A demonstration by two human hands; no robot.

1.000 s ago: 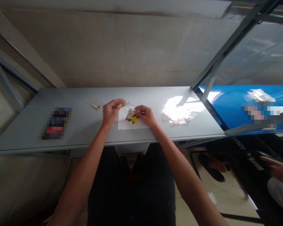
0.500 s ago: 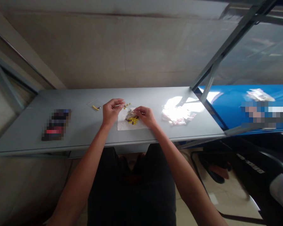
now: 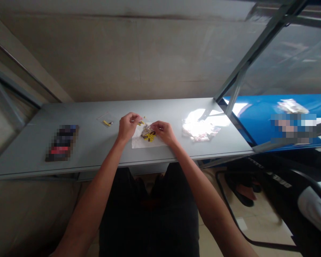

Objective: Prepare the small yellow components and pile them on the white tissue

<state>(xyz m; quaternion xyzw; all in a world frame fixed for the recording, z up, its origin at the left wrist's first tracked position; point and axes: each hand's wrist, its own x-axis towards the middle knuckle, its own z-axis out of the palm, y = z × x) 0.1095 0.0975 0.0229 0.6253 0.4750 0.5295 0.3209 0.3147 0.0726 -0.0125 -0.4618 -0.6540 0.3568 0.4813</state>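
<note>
1. A clear zip bag (image 3: 102, 117) with yellow beads inside lies flat on the grey table (image 3: 93, 142).
2. The left hand (image 3: 127, 126) has edged rightward, bringing its fingertips near loose beads (image 3: 141, 123) and narrowing the gap between hands; thumb and forefinger draw together (whether they pinch anything, I cannot tell).
3. The yellow-and-dark bead pile (image 3: 149, 137) sits on white paper (image 3: 137, 144).
4. The right hand (image 3: 164, 131), knuckles up, curls its fingers at the pile's right edge; its grip is unclear.

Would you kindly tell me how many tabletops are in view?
2: the grey tabletop beneath the person's left hand and right hand, and the blue tabletop past the grey one's right end. Others may lie out of view.
</note>
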